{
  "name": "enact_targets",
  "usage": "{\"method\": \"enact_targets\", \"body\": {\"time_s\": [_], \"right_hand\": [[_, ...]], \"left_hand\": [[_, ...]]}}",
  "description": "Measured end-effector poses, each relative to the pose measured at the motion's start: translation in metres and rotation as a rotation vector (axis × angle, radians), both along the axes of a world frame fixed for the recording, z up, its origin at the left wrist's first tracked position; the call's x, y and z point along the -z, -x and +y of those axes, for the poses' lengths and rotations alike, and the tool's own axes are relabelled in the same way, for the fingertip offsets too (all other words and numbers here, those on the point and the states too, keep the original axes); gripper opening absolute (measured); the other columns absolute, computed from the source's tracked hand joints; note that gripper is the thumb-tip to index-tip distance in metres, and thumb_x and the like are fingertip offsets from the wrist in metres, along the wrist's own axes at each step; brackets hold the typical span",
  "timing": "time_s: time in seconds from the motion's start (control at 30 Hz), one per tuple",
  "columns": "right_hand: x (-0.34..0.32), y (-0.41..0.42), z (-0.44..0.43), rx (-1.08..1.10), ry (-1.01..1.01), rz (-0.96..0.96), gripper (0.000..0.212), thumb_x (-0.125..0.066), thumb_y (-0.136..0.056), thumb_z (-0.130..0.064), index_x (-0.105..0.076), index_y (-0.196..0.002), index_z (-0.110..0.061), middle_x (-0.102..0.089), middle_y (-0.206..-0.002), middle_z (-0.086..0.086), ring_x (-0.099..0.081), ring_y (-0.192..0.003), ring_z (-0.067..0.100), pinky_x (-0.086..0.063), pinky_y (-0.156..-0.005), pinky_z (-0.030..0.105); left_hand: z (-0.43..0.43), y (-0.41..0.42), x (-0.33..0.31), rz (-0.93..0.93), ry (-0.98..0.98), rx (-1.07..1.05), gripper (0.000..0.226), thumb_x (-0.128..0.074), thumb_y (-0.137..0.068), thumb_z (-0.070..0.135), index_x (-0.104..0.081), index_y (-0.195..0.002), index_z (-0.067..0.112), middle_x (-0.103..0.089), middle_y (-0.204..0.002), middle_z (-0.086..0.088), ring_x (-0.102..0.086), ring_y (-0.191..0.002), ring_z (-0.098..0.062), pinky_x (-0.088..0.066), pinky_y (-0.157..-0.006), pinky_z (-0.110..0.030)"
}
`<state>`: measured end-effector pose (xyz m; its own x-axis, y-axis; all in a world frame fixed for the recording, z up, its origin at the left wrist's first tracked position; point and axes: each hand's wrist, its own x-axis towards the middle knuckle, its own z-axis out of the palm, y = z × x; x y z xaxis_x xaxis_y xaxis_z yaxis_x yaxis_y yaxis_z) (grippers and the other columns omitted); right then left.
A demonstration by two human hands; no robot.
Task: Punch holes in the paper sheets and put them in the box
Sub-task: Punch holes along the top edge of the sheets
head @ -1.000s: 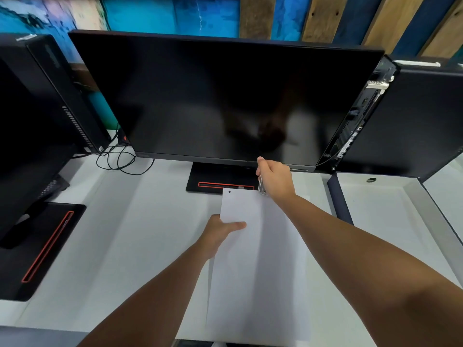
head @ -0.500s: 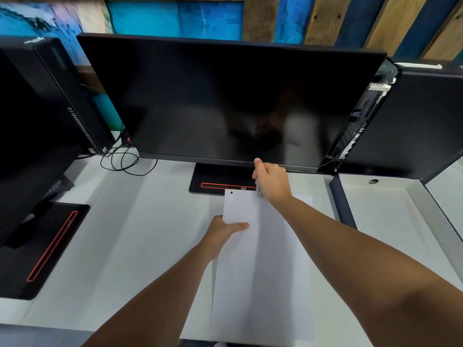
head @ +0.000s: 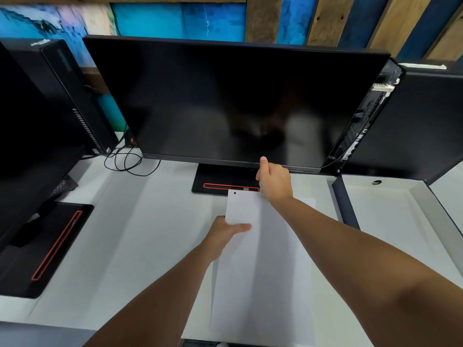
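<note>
A white paper sheet (head: 253,259) is held above the desk in front of me, with one punched hole near its far left corner. My left hand (head: 226,234) grips the sheet's left edge, thumb on top. My right hand (head: 274,181) grips a small metal hole punch (head: 262,192) at the sheet's far edge; most of the punch is hidden by the fingers. More white paper (head: 307,204) lies on the desk under my right forearm. The open white box (head: 390,216) sits to the right.
A large black monitor (head: 233,101) stands right behind my hands, its stand base (head: 220,181) under the sheet's far edge. Another monitor base (head: 47,244) and a computer tower (head: 72,96) are at the left, cables (head: 127,160) beside them. A dark panel (head: 426,123) rises at the right.
Hands and sheet keep nearly the same pose; the view has shifted slightly. My right hand stays on the punch at the sheet's far edge.
</note>
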<state>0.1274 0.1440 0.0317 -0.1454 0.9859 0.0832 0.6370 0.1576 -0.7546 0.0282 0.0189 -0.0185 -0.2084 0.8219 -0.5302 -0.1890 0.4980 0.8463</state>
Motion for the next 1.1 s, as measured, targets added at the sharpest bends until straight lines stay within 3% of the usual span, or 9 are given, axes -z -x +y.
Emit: {"method": "enact_targets", "body": {"time_s": [0.13, 0.27, 0.43, 0.6, 0.8, 0.9, 1.1], "right_hand": [[0.004, 0.002, 0.002, 0.024, -0.011, 0.003, 0.062, -0.023, -0.102, -0.038, -0.063, -0.073, -0.001, -0.064, -0.071, 0.013, -0.061, -0.073, 0.024, -0.049, -0.073, 0.033], [-0.001, 0.001, 0.000, 0.049, -0.038, -0.047, 0.054, -0.023, -0.103, -0.032, -0.044, -0.059, -0.010, -0.050, -0.061, 0.005, -0.048, -0.063, 0.020, -0.033, -0.066, 0.029], [0.006, 0.001, 0.004, 0.023, 0.104, 0.010, 0.056, -0.028, -0.101, -0.039, -0.062, -0.073, -0.005, -0.061, -0.072, 0.008, -0.057, -0.071, 0.020, -0.042, -0.071, 0.029], [0.007, -0.002, 0.005, -0.021, 0.194, 0.102, 0.054, -0.033, -0.098, -0.047, -0.065, -0.080, -0.007, -0.059, -0.067, 0.004, -0.057, -0.069, 0.020, -0.047, -0.072, 0.032], [0.008, -0.014, 0.014, 0.013, 0.194, 0.107, 0.058, -0.032, -0.098, -0.049, -0.062, -0.068, -0.010, -0.068, -0.077, 0.011, -0.062, -0.076, 0.024, -0.049, -0.075, 0.032], [0.010, -0.023, 0.017, 0.018, 0.208, 0.103, 0.060, -0.033, -0.097, -0.049, -0.065, -0.071, -0.007, -0.067, -0.076, 0.010, -0.059, -0.071, 0.020, -0.043, -0.061, 0.027], [0.016, -0.034, 0.019, 0.014, 0.203, 0.097, 0.059, -0.033, -0.098, -0.049, -0.062, -0.063, -0.012, -0.066, -0.074, 0.010, -0.060, -0.076, 0.024, -0.043, -0.072, 0.030]], "left_hand": [[0.000, 0.001, 0.002, 0.002, 0.010, 0.002, 0.020, -0.079, -0.074, 0.012, -0.070, -0.090, 0.020, -0.073, -0.087, 0.003, -0.068, -0.086, -0.018, -0.053, -0.077, -0.030], [0.001, 0.000, 0.003, 0.020, 0.023, 0.026, 0.020, -0.080, -0.073, 0.015, -0.068, -0.088, 0.022, -0.073, -0.092, 0.001, -0.068, -0.094, -0.023, -0.053, -0.088, -0.037], [-0.001, 0.002, 0.004, 0.001, 0.028, 0.007, 0.019, -0.079, -0.074, 0.013, -0.069, -0.089, 0.021, -0.073, -0.091, 0.001, -0.068, -0.088, -0.018, -0.053, -0.074, -0.028], [-0.003, 0.003, 0.006, -0.007, 0.038, -0.004, 0.018, -0.078, -0.075, 0.011, -0.069, -0.087, 0.020, -0.073, -0.088, 0.003, -0.068, -0.085, -0.016, -0.051, -0.069, -0.026], [-0.005, 0.005, 0.007, 0.012, 0.037, -0.014, 0.019, -0.078, -0.073, 0.009, -0.070, -0.089, 0.016, -0.073, -0.088, 0.000, -0.069, -0.082, -0.015, -0.051, -0.067, -0.025], [-0.006, 0.008, 0.009, 0.014, 0.043, -0.028, 0.019, -0.078, -0.074, 0.008, -0.070, -0.090, 0.015, -0.073, -0.088, 0.000, -0.068, -0.083, -0.017, -0.050, -0.066, -0.024], [-0.007, 0.009, 0.010, 0.017, 0.041, -0.024, 0.017, -0.078, -0.073, 0.007, -0.071, -0.084, 0.017, -0.074, -0.085, 0.000, -0.069, -0.083, -0.019, -0.052, -0.068, -0.025]]}}
